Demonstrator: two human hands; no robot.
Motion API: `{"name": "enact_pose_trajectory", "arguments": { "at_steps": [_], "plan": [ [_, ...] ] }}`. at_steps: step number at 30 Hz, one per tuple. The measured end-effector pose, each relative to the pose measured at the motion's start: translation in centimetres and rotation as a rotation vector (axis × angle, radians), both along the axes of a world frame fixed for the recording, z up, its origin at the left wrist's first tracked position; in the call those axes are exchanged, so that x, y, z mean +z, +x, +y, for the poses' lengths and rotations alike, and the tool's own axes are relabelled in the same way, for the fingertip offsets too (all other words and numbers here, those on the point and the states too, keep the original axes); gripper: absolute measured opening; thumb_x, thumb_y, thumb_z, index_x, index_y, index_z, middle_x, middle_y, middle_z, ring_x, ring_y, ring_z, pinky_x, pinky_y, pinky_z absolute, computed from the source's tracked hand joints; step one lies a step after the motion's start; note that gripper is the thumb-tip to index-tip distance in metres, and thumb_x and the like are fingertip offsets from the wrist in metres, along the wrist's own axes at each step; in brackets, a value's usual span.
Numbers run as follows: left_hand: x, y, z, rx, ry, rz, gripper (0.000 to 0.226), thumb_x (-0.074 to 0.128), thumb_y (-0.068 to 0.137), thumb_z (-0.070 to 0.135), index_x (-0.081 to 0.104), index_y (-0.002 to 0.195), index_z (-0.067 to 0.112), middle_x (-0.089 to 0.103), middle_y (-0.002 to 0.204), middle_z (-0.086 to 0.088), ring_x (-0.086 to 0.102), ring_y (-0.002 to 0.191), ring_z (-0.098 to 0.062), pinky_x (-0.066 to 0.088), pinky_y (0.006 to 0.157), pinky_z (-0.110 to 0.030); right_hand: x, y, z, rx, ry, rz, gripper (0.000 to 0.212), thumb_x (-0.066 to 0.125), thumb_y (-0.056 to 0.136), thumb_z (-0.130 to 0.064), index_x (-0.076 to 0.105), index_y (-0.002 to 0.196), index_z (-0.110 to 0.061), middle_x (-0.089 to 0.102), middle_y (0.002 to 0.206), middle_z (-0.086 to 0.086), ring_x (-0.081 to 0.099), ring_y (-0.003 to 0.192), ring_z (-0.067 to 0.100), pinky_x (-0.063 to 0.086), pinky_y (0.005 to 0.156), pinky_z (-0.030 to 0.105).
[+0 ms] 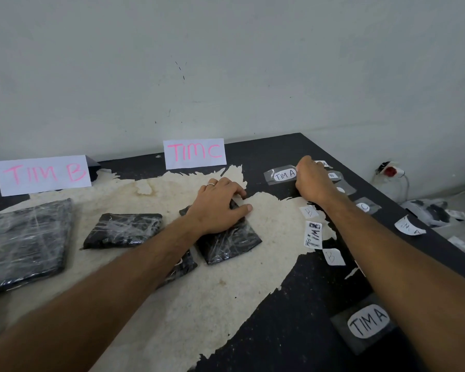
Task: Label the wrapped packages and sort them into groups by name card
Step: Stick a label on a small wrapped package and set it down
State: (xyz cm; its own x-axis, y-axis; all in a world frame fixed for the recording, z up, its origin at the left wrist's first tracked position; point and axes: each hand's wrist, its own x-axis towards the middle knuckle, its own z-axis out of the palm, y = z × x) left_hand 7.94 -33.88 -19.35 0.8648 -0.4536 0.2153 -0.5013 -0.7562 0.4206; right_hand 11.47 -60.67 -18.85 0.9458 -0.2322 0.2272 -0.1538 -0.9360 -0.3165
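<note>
The left hand [220, 202] is resting on a black wrapped package [227, 237] at mid-counter [293, 304], fingers spread and relaxed. The right hand [313, 178], fingers curled, is pinching at the "TIM A" label [283, 175] at far right. Name cards reading "TIM C" [195, 153] and "TIM B" [42, 174] are standing against the wall.

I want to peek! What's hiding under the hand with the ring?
The left hand rests on a black wrapped package. Its near half shows, shiny with plastic wrap. The part beneath the palm is covered, so any label there can't be seen.
</note>
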Motion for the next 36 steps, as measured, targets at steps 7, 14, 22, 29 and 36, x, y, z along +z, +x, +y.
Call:
{"name": "enact_pose_trajectory", "arguments": {
  "at_steps": [7, 14, 22, 29, 36],
  "plan": [
    [0.7, 0.7, 0.2, 0.011, -0.161, 0.186, 0.041, 0.067, 0.093, 0.051, 0.063, 0.125, 0.026, 0.059, 0.127, 0.004, 0.054, 0.117, -0.019, 0.044, 0.105, -0.040, 1.3, -1.3, 0.8, 0.087, 0.133, -0.153, 0.018, 0.060, 0.098, -0.007, 0.045, 0.102, -0.016, 0.058, 0.096, 0.005, 0.058, 0.085, 0.018, 0.041, 0.060, 0.028],
    [1.7, 1.7, 0.4, 0.041, -0.313, 0.317, 0.043, 0.071, 0.091, 0.049, 0.060, 0.127, 0.028, 0.058, 0.125, 0.010, 0.054, 0.100, 0.002, 0.041, 0.075, -0.020, 2.3, -2.7, 2.5, 0.120, 0.093, -0.207, 0.022, 0.062, 0.098, -0.007, 0.043, 0.101, -0.018, 0.051, 0.098, 0.002, 0.055, 0.088, 0.019, 0.052, 0.068, 0.034],
    [3.5, 2.2, -0.7, 0.058, -0.453, 0.351, 0.059, 0.071, 0.093, 0.047, 0.050, 0.143, 0.024, 0.058, 0.133, 0.006, 0.058, 0.099, -0.004, 0.043, 0.068, -0.018, 4.2, -4.3, 4.7, 0.178, 0.288, -0.289, 0.014, 0.037, 0.110, -0.027, 0.045, 0.105, -0.017, 0.055, 0.096, 0.001, 0.056, 0.080, 0.009, 0.039, 0.059, 0.019],
    [5.9, 1.8, 1.7, 0.113, -0.701, 0.439, 0.013, 0.066, 0.100, 0.026, 0.067, 0.104, 0.014, 0.074, 0.106, -0.005, 0.074, 0.079, -0.014, 0.059, 0.065, -0.027, 5.4, -5.0, 8.3, 0.244, 0.534, -0.255, 0.018, 0.041, 0.109, -0.033, 0.055, 0.104, -0.024, 0.060, 0.094, -0.011, 0.057, 0.079, 0.004, 0.039, 0.055, 0.012],
    [7.6, 0.3, 10.2, 0.206, -0.522, 0.343, 0.013, 0.065, 0.100, 0.021, 0.072, 0.095, 0.010, 0.078, 0.086, 0.000, 0.070, 0.063, -0.007, 0.053, 0.056, -0.021, 5.2, -4.7, 14.7, 0.413, 0.782, -0.048, 0.009, 0.069, 0.094, -0.020, 0.075, 0.098, -0.026, 0.075, 0.087, -0.009, 0.067, 0.077, 0.002, 0.047, 0.065, 0.014]
  ]
}}
